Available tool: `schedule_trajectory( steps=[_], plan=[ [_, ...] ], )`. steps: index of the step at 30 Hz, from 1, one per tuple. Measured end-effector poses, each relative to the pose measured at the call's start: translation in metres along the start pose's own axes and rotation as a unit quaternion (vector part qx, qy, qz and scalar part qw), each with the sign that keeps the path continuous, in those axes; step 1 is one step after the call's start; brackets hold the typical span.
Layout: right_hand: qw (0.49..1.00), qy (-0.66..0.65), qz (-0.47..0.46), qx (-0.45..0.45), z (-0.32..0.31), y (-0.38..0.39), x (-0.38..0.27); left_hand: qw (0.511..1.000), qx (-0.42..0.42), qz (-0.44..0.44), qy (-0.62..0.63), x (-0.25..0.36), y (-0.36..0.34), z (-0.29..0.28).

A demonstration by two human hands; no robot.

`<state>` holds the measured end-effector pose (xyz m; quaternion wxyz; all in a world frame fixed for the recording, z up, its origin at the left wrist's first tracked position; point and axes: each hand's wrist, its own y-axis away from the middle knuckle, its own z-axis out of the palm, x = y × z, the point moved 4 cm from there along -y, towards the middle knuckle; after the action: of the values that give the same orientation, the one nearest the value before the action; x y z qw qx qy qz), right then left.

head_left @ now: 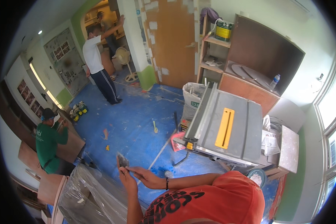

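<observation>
Low in the middle of the head view, my left hand [128, 180] is closed around the lower end of a putty knife [123, 161], its flat grey blade pointing up. My right hand [148, 178], with a dark band at the wrist, reaches across from the right. Its fingers are pinched together against the base of the blade, close to my left fingertips. Whether the right fingers hold a second thin tool there is too small to tell. The handle is hidden in my hands.
A table saw [235, 123] stands to my right, beside a white sack [192, 99]. Plastic-wrapped furniture [87, 194] is at lower left. A person in green [50, 143] crouches left; another in white [94, 56] stands farther off. Blue sheeting [138, 115] covers the floor.
</observation>
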<state>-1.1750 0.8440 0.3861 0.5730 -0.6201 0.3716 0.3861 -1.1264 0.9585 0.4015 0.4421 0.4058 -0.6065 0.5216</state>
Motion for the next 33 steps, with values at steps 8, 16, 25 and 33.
schedule_trajectory(
  steps=[8, 16, 25, 33],
  plan=[
    [0.969, 0.144, -0.041, 0.196, -0.041, -0.151, 0.039, 0.990, -0.006, -0.006, -0.143, -0.023, -0.138, 0.024],
    [0.943, 0.173, 0.003, 0.285, -0.108, -0.233, 0.051, 0.997, 0.020, -0.063, -0.034, -0.041, -0.243, -0.004],
    [0.926, 0.283, -0.062, 0.244, -0.025, -0.271, 0.048, 0.926, -0.099, -0.102, 0.349, -0.034, -0.326, -0.009],
    [0.879, 0.389, -0.063, 0.269, 0.020, -0.311, 0.068, 0.940, -0.251, -0.043, 0.226, -0.074, -0.350, -0.043]
  ],
)
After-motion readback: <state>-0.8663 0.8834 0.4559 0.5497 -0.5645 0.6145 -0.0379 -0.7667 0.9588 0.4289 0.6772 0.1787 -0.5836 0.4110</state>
